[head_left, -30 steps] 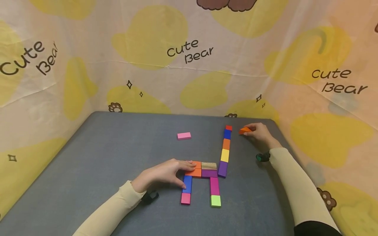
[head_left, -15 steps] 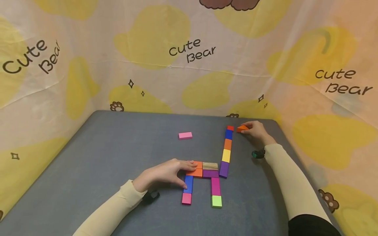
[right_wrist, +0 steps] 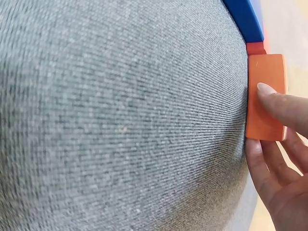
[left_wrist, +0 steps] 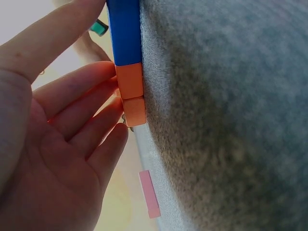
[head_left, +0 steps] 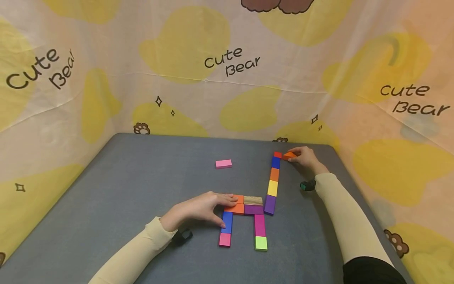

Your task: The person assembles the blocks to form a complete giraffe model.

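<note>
My right hand (head_left: pixel 306 158) pinches an orange block (head_left: pixel 289 156) close to the right of a small red block (head_left: pixel 278 154). In the right wrist view the thumb lies on the broad face of this orange block (right_wrist: pixel 265 118), its lower edge against the cloth. Beneath the red block runs a column of blue (head_left: pixel 276 162), orange (head_left: pixel 274 174), yellow (head_left: pixel 272 188) and purple (head_left: pixel 270 204) blocks. My left hand (head_left: pixel 200 208) rests its fingertips on two orange blocks (head_left: pixel 239 209), thumb touching a blue block (head_left: pixel 227 222); its fingers are extended.
A wood-grain block (head_left: pixel 253 200) and a purple one (head_left: pixel 253 210) continue the cluster. Below stand magenta (head_left: pixel 259 225), lime green (head_left: pixel 261 243) and pink (head_left: pixel 225 240) blocks. A light pink block (head_left: pixel 223 163) lies apart on the grey cloth (head_left: pixel 163 169). Printed curtains enclose the table.
My right hand has brought the orange block leftward, from well apart to right beside the red block. The left hand stays in place; the view has shifted slightly.
</note>
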{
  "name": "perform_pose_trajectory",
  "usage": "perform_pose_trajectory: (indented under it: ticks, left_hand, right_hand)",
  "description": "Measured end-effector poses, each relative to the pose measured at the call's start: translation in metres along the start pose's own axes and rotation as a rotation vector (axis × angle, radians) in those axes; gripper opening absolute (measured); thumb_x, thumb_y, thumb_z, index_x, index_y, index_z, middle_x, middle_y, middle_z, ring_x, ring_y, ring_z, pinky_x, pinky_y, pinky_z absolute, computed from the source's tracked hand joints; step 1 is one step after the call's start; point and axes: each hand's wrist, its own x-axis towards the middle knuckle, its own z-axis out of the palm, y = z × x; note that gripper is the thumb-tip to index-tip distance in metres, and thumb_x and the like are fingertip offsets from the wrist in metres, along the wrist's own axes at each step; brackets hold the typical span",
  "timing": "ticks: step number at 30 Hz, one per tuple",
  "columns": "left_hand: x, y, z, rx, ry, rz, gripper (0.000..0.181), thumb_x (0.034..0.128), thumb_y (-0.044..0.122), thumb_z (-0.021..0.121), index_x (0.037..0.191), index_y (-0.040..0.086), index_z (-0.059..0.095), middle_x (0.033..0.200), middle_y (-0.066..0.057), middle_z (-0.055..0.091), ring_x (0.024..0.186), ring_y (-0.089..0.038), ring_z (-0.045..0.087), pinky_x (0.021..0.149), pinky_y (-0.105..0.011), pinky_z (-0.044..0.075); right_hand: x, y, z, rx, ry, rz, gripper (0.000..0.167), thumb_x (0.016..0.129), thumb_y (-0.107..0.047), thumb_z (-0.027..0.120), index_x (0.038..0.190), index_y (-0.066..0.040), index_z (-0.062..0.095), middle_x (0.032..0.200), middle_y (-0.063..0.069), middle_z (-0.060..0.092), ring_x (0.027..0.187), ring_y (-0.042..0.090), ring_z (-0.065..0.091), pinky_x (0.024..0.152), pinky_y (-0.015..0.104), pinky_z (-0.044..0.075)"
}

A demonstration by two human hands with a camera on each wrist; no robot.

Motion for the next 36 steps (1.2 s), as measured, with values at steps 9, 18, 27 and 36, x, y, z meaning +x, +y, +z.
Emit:
perform_pose_trajectory:
  ticks: [9, 18, 27, 36]
  left_hand:
    - [0.002, 0.001, -0.001, 0.006, -0.008, 0.0, 0.069, 0.0752, 0.037, 0.079, 0.136, 0.017, 0.054, 0.142, 0.005, 0.05, 0.138, -0.01, 0.036, 0.109, -0.036, 0.036]
    - [0.003, 0.001, -0.001, 0.007, -0.014, 0.002, 0.069, 0.075, 0.037, 0.08, 0.136, 0.017, 0.053, 0.141, 0.006, 0.05, 0.138, -0.011, 0.036, 0.109, -0.036, 0.036]
    - [0.001, -0.001, -0.001, 0.006, -0.005, 0.004, 0.071, 0.0746, 0.039, 0.079, 0.137, 0.018, 0.053, 0.142, 0.005, 0.05, 0.138, -0.012, 0.037, 0.109, -0.037, 0.037]
    - [-0.001, -0.001, -0.002, 0.009, -0.002, 0.003, 0.071, 0.0745, 0.039, 0.079, 0.137, 0.018, 0.053, 0.141, 0.005, 0.05, 0.138, -0.012, 0.037, 0.109, -0.041, 0.036]
  right_hand:
    - [-0.003, 0.005, 0.0, -0.014, 0.003, 0.004, 0.048, 0.088, -0.017, 0.066, 0.131, 0.001, 0.054, 0.126, 0.027, 0.057, 0.114, 0.041, 0.051, 0.099, 0.054, 0.039]
    - [-0.015, 0.005, -0.003, 0.022, 0.011, 0.023, 0.052, 0.089, -0.021, 0.067, 0.133, 0.002, 0.051, 0.128, 0.026, 0.056, 0.115, 0.04, 0.052, 0.099, 0.053, 0.04]
    - [-0.044, -0.001, -0.008, 0.016, 0.117, 0.03, 0.068, 0.09, -0.036, 0.063, 0.141, 0.002, 0.039, 0.139, 0.025, 0.046, 0.125, 0.041, 0.047, 0.101, 0.054, 0.04]
    - [-0.085, -0.037, 0.009, -0.078, 0.078, -0.131, 0.074, 0.086, -0.039, 0.068, 0.142, 0.002, 0.039, 0.142, 0.025, 0.044, 0.126, 0.044, 0.044, 0.101, 0.058, 0.038]
